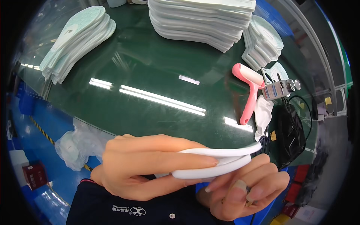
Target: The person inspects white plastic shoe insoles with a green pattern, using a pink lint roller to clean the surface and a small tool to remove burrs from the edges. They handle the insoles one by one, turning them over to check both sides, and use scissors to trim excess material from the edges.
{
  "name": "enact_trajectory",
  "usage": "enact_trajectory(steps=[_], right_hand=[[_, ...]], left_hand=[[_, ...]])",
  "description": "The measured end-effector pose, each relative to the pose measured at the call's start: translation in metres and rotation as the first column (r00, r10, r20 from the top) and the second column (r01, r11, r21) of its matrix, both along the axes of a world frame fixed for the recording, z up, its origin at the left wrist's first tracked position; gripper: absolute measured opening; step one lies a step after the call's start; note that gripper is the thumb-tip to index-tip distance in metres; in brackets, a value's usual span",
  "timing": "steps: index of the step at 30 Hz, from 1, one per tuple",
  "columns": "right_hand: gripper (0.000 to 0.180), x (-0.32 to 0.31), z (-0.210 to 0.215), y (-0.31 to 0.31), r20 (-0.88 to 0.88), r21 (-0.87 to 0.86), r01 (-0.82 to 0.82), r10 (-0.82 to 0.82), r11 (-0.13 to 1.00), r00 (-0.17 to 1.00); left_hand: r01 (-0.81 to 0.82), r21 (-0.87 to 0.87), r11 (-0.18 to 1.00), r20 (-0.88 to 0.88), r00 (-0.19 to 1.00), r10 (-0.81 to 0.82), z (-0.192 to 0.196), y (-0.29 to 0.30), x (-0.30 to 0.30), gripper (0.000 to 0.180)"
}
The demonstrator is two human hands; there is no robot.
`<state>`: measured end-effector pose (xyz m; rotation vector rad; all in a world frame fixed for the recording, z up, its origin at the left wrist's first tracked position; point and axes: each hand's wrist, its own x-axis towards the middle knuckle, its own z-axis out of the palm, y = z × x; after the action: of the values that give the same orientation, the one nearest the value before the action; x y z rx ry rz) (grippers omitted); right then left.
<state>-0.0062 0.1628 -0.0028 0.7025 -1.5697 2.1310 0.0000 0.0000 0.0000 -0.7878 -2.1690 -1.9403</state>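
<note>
My left hand [146,165] grips a white padded piece [225,170] just beyond the table's near edge. The piece has two thick, curved rims with a gap between them. One of my left fingers reaches into that gap, and others lie along the outside. Close beneath its right end is my right hand [243,187], its fingers curled and thumb bent inward. A tiny glinting bit shows between those fingertips, too small to name. Whether the right hand also touches the white piece cannot be made out.
On the green table [150,71] stand a tall stack of white pads [198,22], a left stack [77,41] and a right stack [262,41]. A pink-handled lint roller [248,90], clear bottle [275,90], crumpled white cloth [263,116] and black bag [290,135] lie at right.
</note>
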Motion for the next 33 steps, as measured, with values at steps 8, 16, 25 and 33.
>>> enact_trajectory(steps=[8, 16, 25, 33], right_hand=[[0.032, -0.016, -0.008, 0.016, -0.307, 0.256, 0.007, 0.074, 0.967, 0.949], [0.024, -0.005, -0.008, -0.007, -0.153, 0.166, 0.331, -0.307, 0.929, 0.939], [0.019, -0.015, -0.004, 0.004, -0.111, 0.110, 0.362, -0.351, 0.926, 0.930], [0.015, -0.058, -0.058, 0.088, 0.339, 0.385, 0.545, -0.663, 0.745, 0.667]], left_hand=[[-0.042, 0.130, 0.991, 0.089, 0.996, 0.031, -0.005, 0.008, 0.005, 0.032], [-0.040, 0.059, 0.997, 0.079, 0.996, 0.035, -0.010, 0.007, 0.006, 0.032], [-0.014, 0.003, 1.000, -0.123, 0.992, 0.015, -0.008, 0.002, 0.002, 0.027], [0.036, -0.085, 0.996, -0.235, 0.971, -0.055, -0.001, -0.015, 0.001, 0.027]])
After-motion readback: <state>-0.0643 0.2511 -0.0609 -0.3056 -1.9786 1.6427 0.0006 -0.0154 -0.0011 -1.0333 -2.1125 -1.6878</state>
